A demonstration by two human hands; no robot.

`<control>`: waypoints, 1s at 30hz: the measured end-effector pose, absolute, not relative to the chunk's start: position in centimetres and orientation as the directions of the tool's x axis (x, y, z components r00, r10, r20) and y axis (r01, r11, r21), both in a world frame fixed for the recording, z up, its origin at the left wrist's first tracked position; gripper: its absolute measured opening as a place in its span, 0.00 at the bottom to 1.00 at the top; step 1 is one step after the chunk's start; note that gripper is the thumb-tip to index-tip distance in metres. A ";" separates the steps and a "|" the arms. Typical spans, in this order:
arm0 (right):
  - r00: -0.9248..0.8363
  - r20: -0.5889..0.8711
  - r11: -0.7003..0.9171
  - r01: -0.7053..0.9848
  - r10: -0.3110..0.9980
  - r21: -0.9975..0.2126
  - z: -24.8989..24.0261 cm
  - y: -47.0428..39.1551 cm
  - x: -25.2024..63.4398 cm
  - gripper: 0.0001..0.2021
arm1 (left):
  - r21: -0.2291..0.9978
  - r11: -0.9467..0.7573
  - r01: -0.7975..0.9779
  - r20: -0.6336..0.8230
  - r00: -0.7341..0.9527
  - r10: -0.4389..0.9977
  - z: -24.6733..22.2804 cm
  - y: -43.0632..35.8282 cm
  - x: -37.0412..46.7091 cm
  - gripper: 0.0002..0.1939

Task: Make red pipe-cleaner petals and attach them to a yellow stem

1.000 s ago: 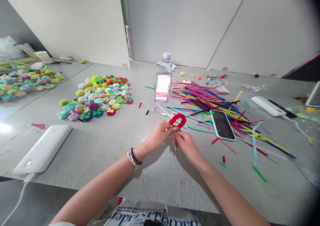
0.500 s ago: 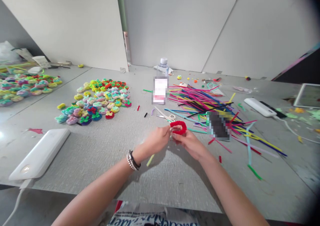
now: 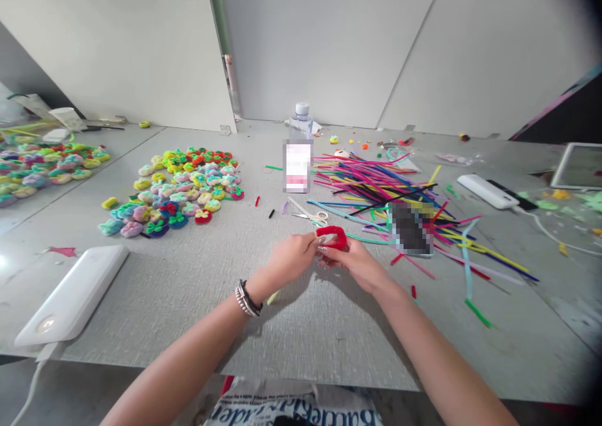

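Note:
A red pipe cleaner (image 3: 339, 238), bent into a loop, is held between my two hands above the table. My left hand (image 3: 297, 256) pinches its near left part, fingertips pressed together. My right hand (image 3: 353, 261) grips the lower side of the loop, with some fingers tucked underneath and hidden. Just beyond the hands lie small scissors (image 3: 320, 216) with pale handles. A pile of loose pipe cleaners (image 3: 367, 187) in many colours spreads to the right of them. On the left sits a group of fuzzy flower-like pieces (image 3: 188, 191).
Behind the scissors a phone (image 3: 298, 169) stands in front of a bottle (image 3: 301, 115). Another phone (image 3: 411, 228) rests on the pipe cleaners. A white power bank (image 3: 73, 294) with a cable lies at the left front; another white device (image 3: 486, 191) is at the right. Panels close off the back.
Both hands still hold the red loop, which has turned slightly and looks flatter. My right fingers have shifted around its lower side. The whole view has moved a little.

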State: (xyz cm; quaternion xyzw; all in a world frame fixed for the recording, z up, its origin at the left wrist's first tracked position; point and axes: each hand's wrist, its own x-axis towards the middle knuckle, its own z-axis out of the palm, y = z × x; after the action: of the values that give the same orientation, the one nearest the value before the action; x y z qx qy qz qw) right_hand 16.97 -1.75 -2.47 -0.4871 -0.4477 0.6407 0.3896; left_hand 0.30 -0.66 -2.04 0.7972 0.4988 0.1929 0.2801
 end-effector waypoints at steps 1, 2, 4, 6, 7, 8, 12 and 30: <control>-0.221 -0.270 -0.292 -0.074 0.937 -0.953 -2.5 -1.8 17.0 0.19 | 0.642 -0.347 0.683 0.031 0.429 0.903 -2.0 -0.6 0.3 0.17; -0.220 -0.262 -0.286 -0.088 0.940 -0.954 -2.6 -1.8 17.0 0.18 | 0.650 -0.352 0.673 0.034 0.437 0.899 -2.0 -0.6 0.2 0.17; -0.225 -0.244 -0.273 -0.106 0.943 -0.956 -2.7 -1.8 17.1 0.17 | 0.663 -0.376 0.648 0.042 0.469 0.882 -2.0 -0.7 0.2 0.17; -0.230 -0.237 -0.264 -0.092 0.944 -0.960 -2.7 -1.9 17.2 0.17 | 0.656 -0.414 0.631 0.058 0.505 0.861 -2.0 -0.7 0.2 0.18; -0.229 -0.234 -0.258 -0.083 0.945 -0.962 -2.6 -1.9 17.3 0.17 | 0.641 -0.437 0.631 0.069 0.520 0.851 -2.0 -0.7 0.2 0.18; -0.225 -0.228 -0.250 -0.075 0.947 -0.965 -2.5 -1.8 17.4 0.18 | 0.617 -0.463 0.636 0.080 0.535 0.841 -2.1 -0.7 0.2 0.18; -0.193 -0.189 -0.199 -0.033 0.963 -0.979 -2.4 -1.7 17.5 0.20 | 0.468 -0.600 0.649 0.117 0.628 0.770 -2.6 -0.6 0.0 0.18; -0.089 -0.167 -0.169 -0.008 0.982 -0.986 -2.6 -1.3 16.9 0.15 | 0.436 -0.503 0.746 0.221 0.452 0.864 -2.3 -0.8 0.5 0.15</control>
State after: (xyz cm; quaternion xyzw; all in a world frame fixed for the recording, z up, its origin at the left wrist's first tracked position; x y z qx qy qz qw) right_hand 16.92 -1.35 -2.64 -0.5141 -0.4737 0.5657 0.4373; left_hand 0.50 -0.83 -2.25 0.8407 0.4789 0.2109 0.1393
